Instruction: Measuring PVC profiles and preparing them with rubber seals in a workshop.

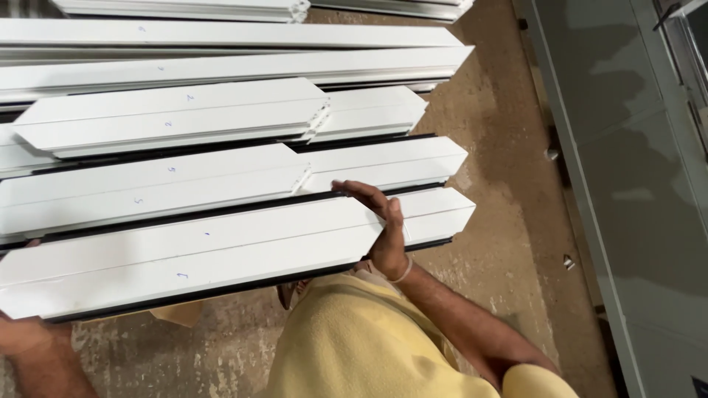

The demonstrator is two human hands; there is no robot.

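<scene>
Right hand grasps white profile; left hand supports far end.

Lighting was even and moderately bright, shadows soft. White profiles near overexposed at upper left. Slight blur at right edge.

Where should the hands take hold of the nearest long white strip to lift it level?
Hold the nearest white strip near its two ends, coming in from the near long edge. It is long, thin and flat, so one grip at the middle would likely let it tip. The right hand already wraps it short of the pointed end; the left hand supports the other end from below.
</scene>
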